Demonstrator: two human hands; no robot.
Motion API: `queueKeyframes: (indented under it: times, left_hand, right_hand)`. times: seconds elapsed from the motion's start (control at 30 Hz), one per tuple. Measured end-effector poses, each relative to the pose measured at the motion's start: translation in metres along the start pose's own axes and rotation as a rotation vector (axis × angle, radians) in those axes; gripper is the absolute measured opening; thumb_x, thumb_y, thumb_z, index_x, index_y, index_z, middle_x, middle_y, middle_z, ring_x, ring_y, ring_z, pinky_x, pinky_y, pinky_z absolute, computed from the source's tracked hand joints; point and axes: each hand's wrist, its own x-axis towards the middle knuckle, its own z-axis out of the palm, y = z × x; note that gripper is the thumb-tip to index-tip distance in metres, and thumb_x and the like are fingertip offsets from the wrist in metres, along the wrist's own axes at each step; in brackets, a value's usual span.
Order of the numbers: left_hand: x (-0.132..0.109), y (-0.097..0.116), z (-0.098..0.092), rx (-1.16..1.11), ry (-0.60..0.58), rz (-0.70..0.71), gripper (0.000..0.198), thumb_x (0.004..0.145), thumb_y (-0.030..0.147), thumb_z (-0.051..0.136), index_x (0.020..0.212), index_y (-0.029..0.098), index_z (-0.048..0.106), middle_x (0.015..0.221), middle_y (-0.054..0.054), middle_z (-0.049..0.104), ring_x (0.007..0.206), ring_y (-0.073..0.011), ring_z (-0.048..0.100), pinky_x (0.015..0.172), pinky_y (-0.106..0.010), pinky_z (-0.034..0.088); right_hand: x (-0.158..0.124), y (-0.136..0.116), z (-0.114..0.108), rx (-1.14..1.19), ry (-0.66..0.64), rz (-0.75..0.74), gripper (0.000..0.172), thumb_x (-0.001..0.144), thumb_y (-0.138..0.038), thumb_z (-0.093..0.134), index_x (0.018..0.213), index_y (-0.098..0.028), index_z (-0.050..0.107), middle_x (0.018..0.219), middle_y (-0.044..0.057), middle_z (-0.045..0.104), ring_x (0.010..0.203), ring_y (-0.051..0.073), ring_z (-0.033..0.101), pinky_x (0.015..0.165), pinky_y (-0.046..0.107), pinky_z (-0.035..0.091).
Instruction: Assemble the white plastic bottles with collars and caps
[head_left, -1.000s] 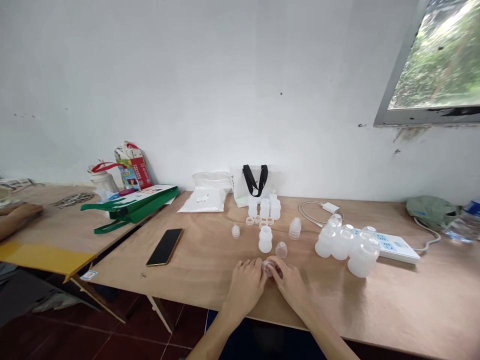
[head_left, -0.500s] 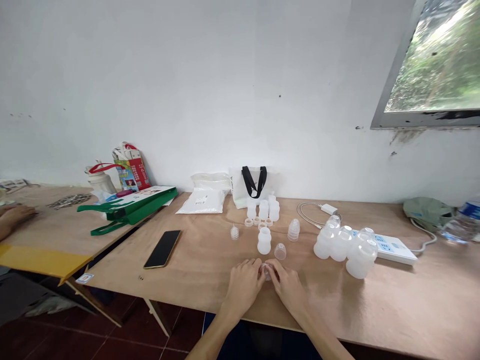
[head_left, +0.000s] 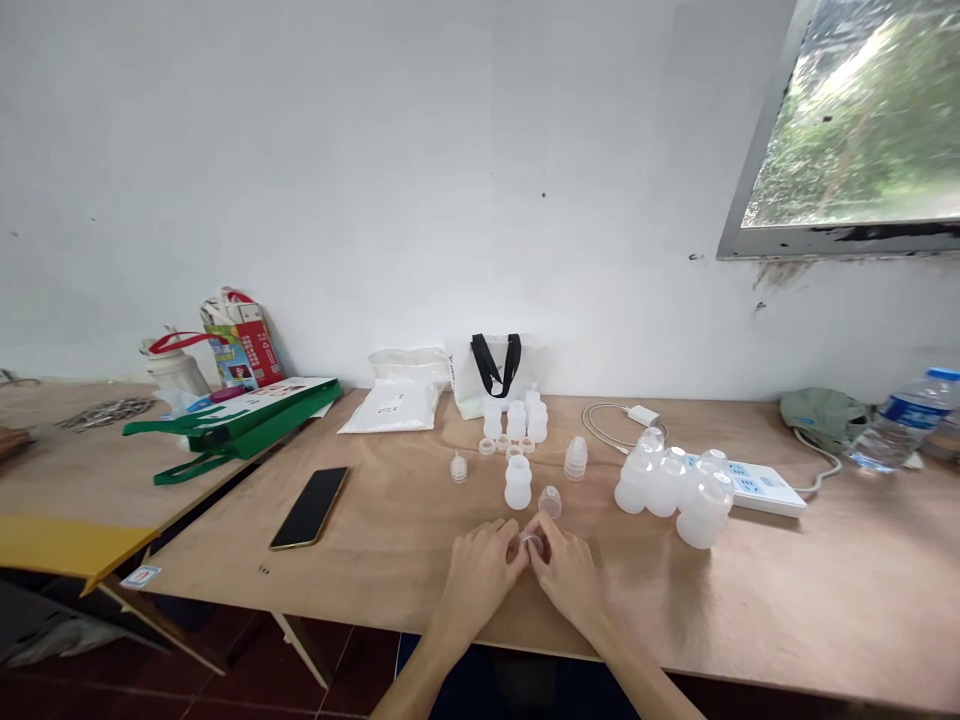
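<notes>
My left hand [head_left: 480, 578] and my right hand [head_left: 568, 577] meet at the front of a plywood table [head_left: 390, 520]. Between their fingertips they hold a small translucent plastic piece [head_left: 532, 541], partly hidden by my fingers. Just beyond my right hand stands a clear plastic cup [head_left: 550, 502], with a frosted plastic bottle [head_left: 517, 483] to its left. Further back are several small bottles [head_left: 516, 421] and several plastic rings [head_left: 501, 444]. A stack of frosted caps [head_left: 575, 458] stands to their right, and a small capped piece [head_left: 458, 468] to their left.
Several large frosted bottles [head_left: 664, 488] stand on the right beside a white power strip [head_left: 761, 488]. A black phone [head_left: 309, 508] lies on the left. White packets and a bag [head_left: 487, 375] line the wall. A co-worker's hand [head_left: 11, 442] rests at a neighbouring table's far left.
My view has turned, shifting the table leftward in the picture and bringing a water bottle in at the right. My hands stay together on the small piece. The co-worker's hand is nearly out of view.
</notes>
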Motion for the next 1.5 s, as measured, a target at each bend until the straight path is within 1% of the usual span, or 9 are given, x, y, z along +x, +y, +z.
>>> queueKeyframes:
  times: [0.17,0.5,0.67,0.8,0.87,1.0,1.13,1.37,1.5]
  left_hand:
    - [-0.002,-0.003,-0.007,-0.069,0.004,0.004,0.019,0.100,0.030,0.051,0.084,0.022,0.057,0.086,0.003,0.070,0.079,-0.0171,0.067,0.062,-0.027,0.031]
    - [0.001,0.000,0.001,-0.113,0.063,0.001,0.017,0.101,0.026,0.047,0.087,0.023,0.057,0.094,0.001,0.067,0.086,-0.0172,0.067,0.065,-0.026,0.040]
    - [0.006,-0.012,0.001,-0.259,0.159,0.072,0.015,0.101,0.023,0.042,0.099,0.024,0.058,0.113,-0.002,0.062,0.098,-0.0188,0.064,0.084,-0.030,0.049]
    - [0.011,-0.024,0.003,-0.363,0.209,0.139,0.020,0.100,0.018,0.042,0.105,0.025,0.060,0.126,-0.005,0.058,0.109,-0.0204,0.062,0.095,-0.035,0.049]
    - [0.012,-0.028,0.004,-0.383,0.223,0.154,0.023,0.099,0.015,0.042,0.108,0.025,0.061,0.130,-0.006,0.057,0.115,-0.0214,0.061,0.097,-0.036,0.049]
    - [0.013,-0.029,0.002,-0.411,0.226,0.139,0.021,0.100,0.021,0.045,0.114,0.026,0.060,0.133,-0.007,0.056,0.122,-0.0233,0.059,0.100,-0.038,0.049]
    - [0.014,-0.031,0.000,-0.452,0.203,0.147,0.029,0.103,0.027,0.043,0.129,0.028,0.054,0.143,-0.007,0.051,0.136,-0.0226,0.050,0.113,-0.040,0.043]
    - [0.016,-0.035,0.023,-0.473,0.130,0.066,0.047,0.102,0.028,0.043,0.149,0.028,0.040,0.163,-0.009,0.031,0.152,-0.0242,0.030,0.122,-0.046,0.032]
    - [0.029,-0.030,0.032,-0.441,0.114,-0.085,0.067,0.098,0.038,0.052,0.156,0.019,0.026,0.162,-0.018,0.034,0.151,-0.0301,0.032,0.120,-0.050,0.033]
  right_hand:
    - [0.002,-0.004,-0.004,0.171,-0.012,0.039,0.007,0.094,-0.027,0.049,0.093,-0.027,0.056,0.076,-0.004,0.070,0.065,0.018,0.065,0.065,0.027,0.045]
    - [0.002,0.002,0.000,0.162,0.034,0.036,0.011,0.096,-0.030,0.047,0.089,-0.027,0.055,0.074,-0.002,0.066,0.064,0.019,0.063,0.063,0.028,0.044]
    - [0.004,-0.009,-0.012,0.434,-0.013,0.063,0.020,0.097,-0.043,0.055,0.108,-0.027,0.060,0.099,0.002,0.073,0.083,0.020,0.068,0.071,0.030,0.052]
    - [0.004,-0.015,-0.018,0.591,-0.083,0.071,0.033,0.098,-0.045,0.056,0.125,-0.029,0.063,0.127,0.006,0.069,0.113,0.024,0.065,0.093,0.037,0.053]
    - [0.005,-0.016,-0.020,0.639,-0.126,0.073,0.037,0.098,-0.046,0.056,0.130,-0.031,0.065,0.133,0.006,0.067,0.117,0.025,0.063,0.098,0.040,0.052]
    - [0.007,-0.014,-0.020,0.763,-0.161,0.115,0.044,0.095,-0.051,0.059,0.134,-0.031,0.065,0.127,0.007,0.070,0.108,0.027,0.067,0.085,0.039,0.058]
    - [0.010,-0.010,-0.017,0.900,-0.069,0.204,0.048,0.092,-0.054,0.062,0.134,-0.031,0.065,0.121,0.008,0.071,0.104,0.027,0.068,0.075,0.037,0.060]
    - [0.012,-0.009,-0.019,1.193,0.038,0.311,0.055,0.091,-0.046,0.066,0.144,-0.036,0.055,0.149,0.007,0.054,0.116,0.028,0.064,0.080,0.039,0.060]
    - [0.010,-0.012,-0.023,1.244,0.083,0.340,0.064,0.089,-0.043,0.067,0.150,-0.041,0.047,0.162,0.004,0.038,0.116,0.031,0.065,0.061,0.032,0.059]
